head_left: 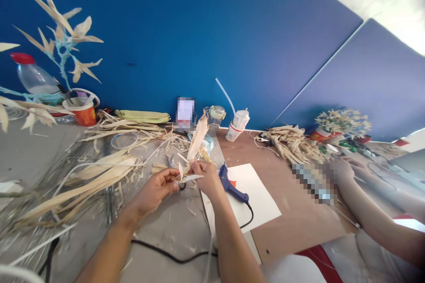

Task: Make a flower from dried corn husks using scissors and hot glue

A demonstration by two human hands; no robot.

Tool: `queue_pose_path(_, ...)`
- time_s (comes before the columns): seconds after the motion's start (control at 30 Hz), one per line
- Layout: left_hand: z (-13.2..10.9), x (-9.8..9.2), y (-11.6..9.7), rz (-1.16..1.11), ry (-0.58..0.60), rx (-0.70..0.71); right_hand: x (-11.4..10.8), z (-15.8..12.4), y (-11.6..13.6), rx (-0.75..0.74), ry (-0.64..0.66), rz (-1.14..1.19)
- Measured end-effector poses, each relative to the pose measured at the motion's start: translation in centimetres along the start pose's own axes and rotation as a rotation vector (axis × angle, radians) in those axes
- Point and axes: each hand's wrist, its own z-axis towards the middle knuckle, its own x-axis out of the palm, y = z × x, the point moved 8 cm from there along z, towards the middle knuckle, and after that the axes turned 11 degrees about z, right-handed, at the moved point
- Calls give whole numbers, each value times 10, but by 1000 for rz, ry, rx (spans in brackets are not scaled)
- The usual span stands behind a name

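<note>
My left hand is closed in a pinch on a small corn husk flower, whose pale pointed petals stick out past the fingertips. A small black piece shows at the tip of that pinch. Close beside it, my right hand has its fingers pressed together near the petals; what they grip is hidden. Just beyond the right hand a broad dried corn husk stands up. A blue glue gun lies right of my right wrist, partly over a white sheet.
Dried husks and thin wires cover the left side. A paper cup, a bottle and a husk-flower branch stand at back left. A black cable crosses below my forearms. At right are another person's arms.
</note>
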Motion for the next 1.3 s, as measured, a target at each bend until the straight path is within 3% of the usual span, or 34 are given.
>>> queue_pose_path(0.23, 2, -5, 0, 27, -85, -51, -1, 1, -4, 36, -22, 51)
queue_pose_path(0.3, 2, -8, 0, -15, -114, -49, -2, 2, -8, 82, -32, 221)
queue_pose_path(0.47, -1, -13, -2, -289, -165, -46, 10, 0, -16, 283, 19, 944)
queue_pose_path(0.53, -2, -10, -1, -364, -150, -77, 19, -2, -12, 298, 69, 1060)
queue_pose_path(0.77, -1, 3, -1, -450, -55, -89, 53, -8, -8, 301, 229, 1038)
queue_pose_path(1.03, -1, 0, 1, -447, -71, -85, 44, -4, -15, 243, 130, 934)
queue_pose_path(1.3, -2, 0, -1, -479, -84, -86, 47, -3, -11, 193, 230, 899)
